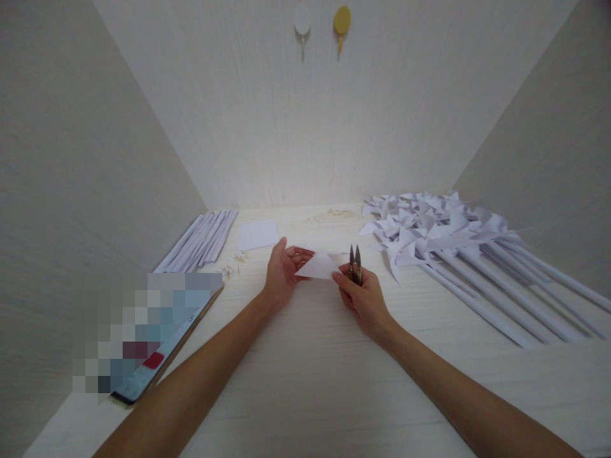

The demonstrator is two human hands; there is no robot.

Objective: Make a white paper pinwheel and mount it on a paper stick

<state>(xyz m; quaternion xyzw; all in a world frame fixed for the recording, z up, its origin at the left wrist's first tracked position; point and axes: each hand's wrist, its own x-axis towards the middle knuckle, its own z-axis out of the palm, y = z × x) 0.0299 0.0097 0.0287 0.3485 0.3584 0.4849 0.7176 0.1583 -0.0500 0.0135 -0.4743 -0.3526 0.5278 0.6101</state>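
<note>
A small folded white paper triangle is held between both hands just above the pale table. My left hand pinches its left edge. My right hand touches its right corner with the fingertips while gripping small thread snips, whose blades point up and away from me, slightly apart.
A pile of finished white paper pinwheels on rolled paper sticks fills the right side. Several rolled paper sticks lie at the back left beside a square white sheet and small pins. A tablet lies at the front left. Two wall hooks hang above.
</note>
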